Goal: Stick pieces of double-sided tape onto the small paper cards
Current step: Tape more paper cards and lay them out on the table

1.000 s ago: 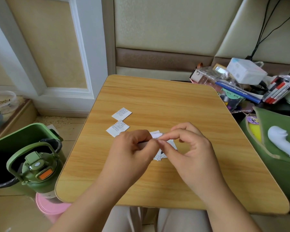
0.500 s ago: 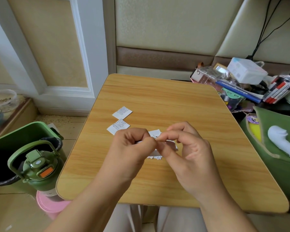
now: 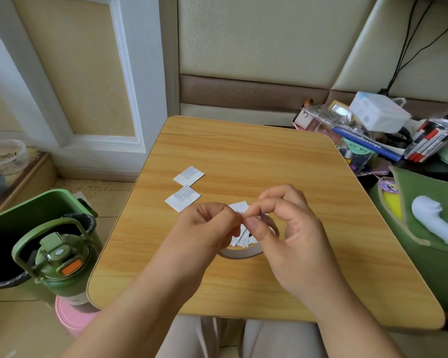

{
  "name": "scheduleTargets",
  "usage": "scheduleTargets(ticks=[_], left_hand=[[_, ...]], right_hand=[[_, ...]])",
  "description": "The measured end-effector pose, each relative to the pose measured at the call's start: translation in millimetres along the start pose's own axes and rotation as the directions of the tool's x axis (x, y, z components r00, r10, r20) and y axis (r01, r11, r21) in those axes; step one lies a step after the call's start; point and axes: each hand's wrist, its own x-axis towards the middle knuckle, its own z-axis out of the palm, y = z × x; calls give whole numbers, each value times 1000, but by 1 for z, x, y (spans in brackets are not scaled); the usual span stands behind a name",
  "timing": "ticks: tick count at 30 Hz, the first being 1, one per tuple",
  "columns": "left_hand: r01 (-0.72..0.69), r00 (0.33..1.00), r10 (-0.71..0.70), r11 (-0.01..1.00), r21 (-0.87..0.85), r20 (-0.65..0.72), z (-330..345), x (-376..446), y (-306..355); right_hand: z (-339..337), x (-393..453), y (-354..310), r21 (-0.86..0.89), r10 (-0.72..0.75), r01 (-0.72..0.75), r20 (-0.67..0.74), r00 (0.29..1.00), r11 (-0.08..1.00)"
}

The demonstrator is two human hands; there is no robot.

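- Left hand (image 3: pixel 204 228) over table (image 3: pixel 347 241) centre, forearm entering from lower left; fingers curled, thumb and forefinger tips closed together at the meeting point with the other hand.
- Right hand (image 3: pixel 292 228) opposite, forearm entering from lower right; thumb and forefinger pinched together, tips touching those of the left; remaining fingers bent and raised.
- Item pinched between the fingertips too small to identify; possibly a tape piece, cannot tell.
- Tape roll (image 3: pixel 243 253) lying flat on the table directly under both hands, near arc visible below the left palm, right arc visible behind the right thumb.
- Small heap of paper cards (image 3: pixel 242 240) inside the roll's ring, partly hidden by the fingers.
- One white card (image 3: pixel 239 206) just behind the fingertips, partly covered.
- Two printed cards apart from the hands, toward the left edge: near card (image 3: pixel 183 198), far card (image 3: pixel 188 176), corners nearly touching.
- Green bin (image 3: pixel 44 205) on floor left of table, black liner inside; contents not discernible.
- Green flask (image 3: pixel 60 264) with loop handle in front of the bin, standing on a pink base (image 3: pixel 73 316).
- Green bag (image 3: pixel 429 244) right of table, open, holding a white object (image 3: pixel 435 223).
- Clutter of boxes and pens (image 3: pixel 429 140) at the right rear.
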Motion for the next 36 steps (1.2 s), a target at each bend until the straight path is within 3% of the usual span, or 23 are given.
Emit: scheduleTargets(ticks=[3, 6, 11, 19, 22, 24, 26, 28, 30, 33, 36], left_hand=[[80, 993, -97, 975, -206, -72, -5, 7, -3], [137, 987, -161, 900, -415, -23, -10, 13, -5], [245, 968, -148, 710, -660, 200, -2, 7, -1], [296, 954, -201, 735, -610, 220, 4, -3, 4], [253, 961, -181, 877, -408, 207, 1, -3, 0], [229, 961, -185, 948, -221, 206, -2, -4, -1], [217, 949, -196, 974, -63, 247, -4, -6, 2], [202, 943, -196, 979, 3, 270, -5, -8, 5], [190, 962, -174, 980, -56, 209, -6, -8, 5], [168, 978, -125, 946, -277, 168, -10, -7, 1], [181, 906, 17, 887, -424, 423, -12, -7, 0]], right_hand=[[-5, -3, 1, -51, -21, 23, 42, 999, 998], [-12, -5, 3, 216, 114, -130, 84, 990, 968], [-11, -6, 3, 589, 297, -315, 131, 946, 744], [-8, -12, 3, 652, 242, -309, 193, 951, 692], [-11, -15, 4, 556, 311, -327, 127, 942, 764], [-10, -13, 5, 398, 298, -307, 87, 951, 864], [-8, -11, 7, 235, 237, -262, 130, 963, 936], [-6, -9, 11, 176, 233, -259, 156, 960, 950], [-5, -7, 14, 161, 235, -253, 123, 964, 954], [-3, -7, 15, 247, 241, -254, 85, 967, 935], [-2, -8, 15, 317, 240, -252, 75, 968, 914]])
